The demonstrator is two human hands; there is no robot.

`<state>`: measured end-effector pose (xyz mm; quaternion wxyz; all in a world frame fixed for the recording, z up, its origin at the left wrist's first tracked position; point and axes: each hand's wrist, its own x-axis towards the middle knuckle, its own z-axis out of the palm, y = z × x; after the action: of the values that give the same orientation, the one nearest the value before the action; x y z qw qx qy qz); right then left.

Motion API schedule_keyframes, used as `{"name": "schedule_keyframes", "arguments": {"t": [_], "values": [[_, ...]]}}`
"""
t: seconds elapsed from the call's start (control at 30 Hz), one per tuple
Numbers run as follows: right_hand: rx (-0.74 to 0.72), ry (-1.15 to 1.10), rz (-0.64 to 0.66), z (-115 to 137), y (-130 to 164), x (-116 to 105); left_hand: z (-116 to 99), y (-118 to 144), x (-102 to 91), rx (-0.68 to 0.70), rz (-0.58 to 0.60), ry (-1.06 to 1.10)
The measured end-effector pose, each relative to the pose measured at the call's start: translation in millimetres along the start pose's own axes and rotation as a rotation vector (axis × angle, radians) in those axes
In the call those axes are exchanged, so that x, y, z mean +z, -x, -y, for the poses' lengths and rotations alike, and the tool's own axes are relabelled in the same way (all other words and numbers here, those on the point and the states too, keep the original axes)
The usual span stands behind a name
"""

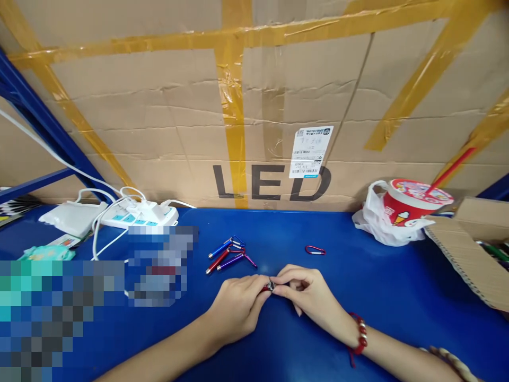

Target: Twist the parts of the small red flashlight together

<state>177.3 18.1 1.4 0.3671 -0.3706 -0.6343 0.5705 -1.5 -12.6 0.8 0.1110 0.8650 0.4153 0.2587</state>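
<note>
My left hand (242, 305) is closed around a small red flashlight (265, 288), with most of its body hidden by the fingers. Its dark and silver end shows between my two hands. My right hand (308, 289) pinches at that end with thumb and forefinger; whether a tiny ring or clip is in the pinch is too small to tell. Beyond my left hand lie a blue flashlight (220, 248), a red flashlight (217, 262) and a purple flashlight (230, 261), each with a carabiner at its end. A loose red carabiner (315, 250) rests farther back, beyond my right hand.
A large taped cardboard box (178, 116) stands behind the blue table (286, 339). At left are a white power strip (139, 218) with cables and blurred-out items. At right stand a red cup (405, 204) with a straw in a plastic bag and an open carton (461, 254).
</note>
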Motion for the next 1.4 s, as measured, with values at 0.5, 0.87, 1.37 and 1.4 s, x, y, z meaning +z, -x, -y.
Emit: {"name": "schedule_keyframes", "arguments": {"t": [0.5, 0.87, 1.37, 1.4], "values": [[-0.077, 0.173, 0.013, -4, -3, -4, 6, -5, 0.7, -0.049, -0.117, 0.114], [-0.277, 0.317, 0.055, -7, -7, -16, 10, -10, -6.6, -0.054, 0.04, 0.232], [-0.521, 0.466, -0.013, 1, -4, -11, 9, -9, -7.4, -0.006, 0.135, 0.072], [-0.516, 0.472, -0.002, 1, -4, -10, 9, -9, -7.8, 0.0, 0.144, 0.058]]}}
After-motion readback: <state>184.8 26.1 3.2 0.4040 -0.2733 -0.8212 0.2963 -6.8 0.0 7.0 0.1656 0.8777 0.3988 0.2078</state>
